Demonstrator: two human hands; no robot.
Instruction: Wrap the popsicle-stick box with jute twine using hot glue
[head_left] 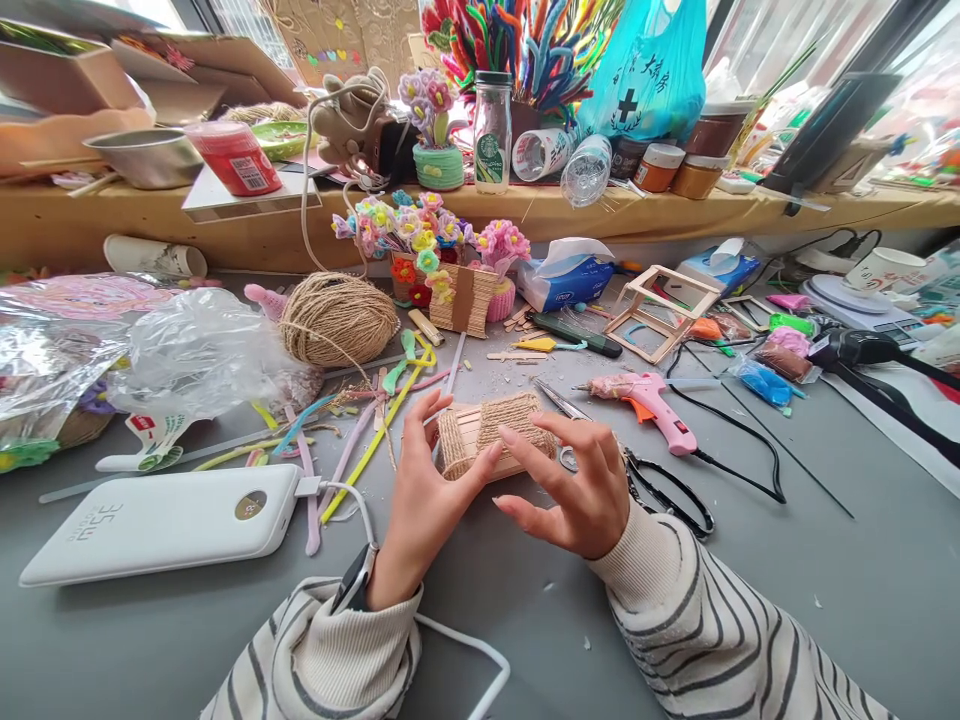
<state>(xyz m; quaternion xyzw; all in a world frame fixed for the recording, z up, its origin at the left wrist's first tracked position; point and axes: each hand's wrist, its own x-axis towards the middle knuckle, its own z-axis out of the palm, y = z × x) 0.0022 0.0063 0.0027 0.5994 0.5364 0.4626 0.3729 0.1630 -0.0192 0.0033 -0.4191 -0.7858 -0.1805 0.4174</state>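
A small piece made of wooden craft sticks [469, 424], wrapped in bands of jute twine, lies at the middle of the table. My left hand [435, 480] grips its left end, with the thumb along the near side and the fingers behind. My right hand [581, 480] has its fingers spread over the piece's right end; whether a fingertip touches the twine I cannot tell. Behind my left hand sits a ball of jute twine [341, 318], a loose strand trailing from it. Scissors [562, 400] lie partly hidden behind my right hand.
A pink glue gun [649, 405] with a black cord lies right of my hands. At left are a white power bank [161, 525], its cable running to my left wrist, and plastic bags [202, 350]. Pipe-cleaner flowers [427, 235] and a stick frame [660, 312] stand behind.
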